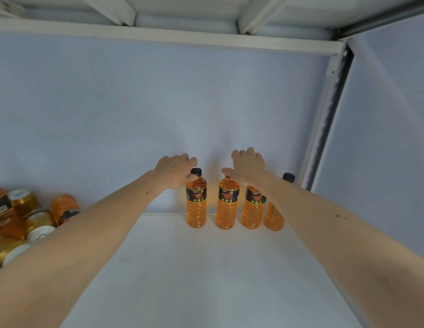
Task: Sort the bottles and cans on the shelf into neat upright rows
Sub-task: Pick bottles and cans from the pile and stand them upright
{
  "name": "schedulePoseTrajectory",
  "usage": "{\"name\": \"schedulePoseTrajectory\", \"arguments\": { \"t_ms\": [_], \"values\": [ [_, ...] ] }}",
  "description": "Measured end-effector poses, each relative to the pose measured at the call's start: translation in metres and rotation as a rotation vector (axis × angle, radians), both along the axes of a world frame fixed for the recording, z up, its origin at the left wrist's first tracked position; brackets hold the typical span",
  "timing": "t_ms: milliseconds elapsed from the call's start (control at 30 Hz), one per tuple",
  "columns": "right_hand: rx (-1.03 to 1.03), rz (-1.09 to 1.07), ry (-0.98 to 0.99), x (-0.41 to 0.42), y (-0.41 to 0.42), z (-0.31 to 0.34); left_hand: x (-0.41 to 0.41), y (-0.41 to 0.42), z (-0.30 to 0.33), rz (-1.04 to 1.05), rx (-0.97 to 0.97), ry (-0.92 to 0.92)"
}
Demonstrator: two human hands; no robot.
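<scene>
Four orange drink bottles with black labels stand upright in a row at the back of the white shelf (206, 268). My left hand (175, 171) is at the leftmost bottle (196, 207): the thumb touches its neck below the black cap and the straight fingers reach behind the cap. My right hand (247, 166) lies palm down over the second bottle (226, 209) and third bottle (252, 211), hiding their caps, with its thumb at the second bottle's top. The fourth bottle (273, 218) stands partly behind my right forearm, its cap showing.
A heap of fallen gold cans (40, 229) and orange bottles (64, 208) lies at the shelf's left end. A pale back wall (159, 102) rises behind the row. A metal upright (324, 129) bounds the right side, and another shelf's underside (182, 41) hangs overhead.
</scene>
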State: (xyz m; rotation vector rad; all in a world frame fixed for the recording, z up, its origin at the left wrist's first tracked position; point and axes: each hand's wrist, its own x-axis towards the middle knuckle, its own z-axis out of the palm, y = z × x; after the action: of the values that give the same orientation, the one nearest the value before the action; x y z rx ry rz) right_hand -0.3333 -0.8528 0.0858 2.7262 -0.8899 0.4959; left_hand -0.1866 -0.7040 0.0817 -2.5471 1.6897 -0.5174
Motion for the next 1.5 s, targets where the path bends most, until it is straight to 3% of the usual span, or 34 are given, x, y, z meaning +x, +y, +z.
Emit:
{"name": "schedulePoseTrajectory", "arguments": {
  "t_ms": [167,567,1100,1267,1500],
  "values": [
    [-0.073,0.095,-0.141,0.009,0.02,0.015,0.006,0.032,0.011,0.051,0.013,-0.029],
    [-0.217,0.374,-0.074,0.063,0.129,0.011,0.046,0.175,0.001,0.282,0.077,-0.019],
    [-0.06,0.377,0.022,0.156,0.307,-0.043,0.135,0.382,-0.029,0.255,0.112,-0.017],
    [-0.009,0.391,0.066,0.181,0.349,-0.063,0.157,0.416,-0.052,0.27,0.147,0.097],
    [0.138,0.537,0.192,0.212,0.383,-0.091,0.165,0.444,-0.084,0.109,0.277,0.399]
  ]
}}
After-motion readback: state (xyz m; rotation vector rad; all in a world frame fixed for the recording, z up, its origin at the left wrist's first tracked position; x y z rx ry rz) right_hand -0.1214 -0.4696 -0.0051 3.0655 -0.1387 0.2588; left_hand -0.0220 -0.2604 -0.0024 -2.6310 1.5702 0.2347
